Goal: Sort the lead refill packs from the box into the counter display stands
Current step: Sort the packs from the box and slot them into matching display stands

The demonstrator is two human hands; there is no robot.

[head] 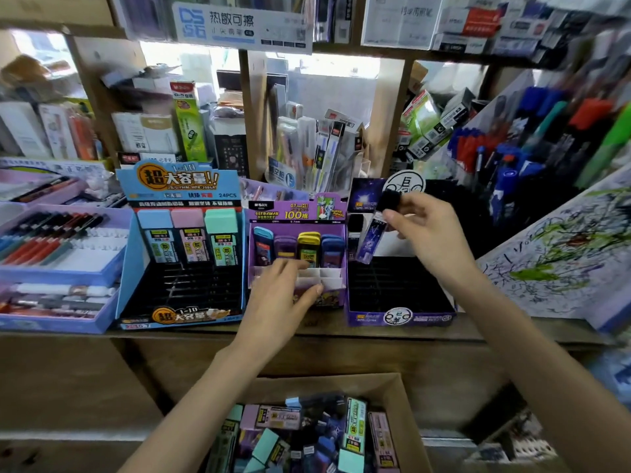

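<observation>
A black-capped refill pack (372, 233) is hanging tilted over the dark purple stand (399, 295).

The right hand (423, 230) is pinching its cap; the clear body is showing purple print. The left hand (283, 302), fingers spread, is resting on the middle stand (297, 254), above the cardboard box (403, 404) of packs.

The left hand (278, 298) reached forward, palm down, fingers loosely spread. The right hand (423, 230) was raised, thumb and fingertips pinched together.

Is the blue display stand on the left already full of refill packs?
No, the blue display stand holds only three packs in its back row, and the black slots in front of them are bare.
</observation>
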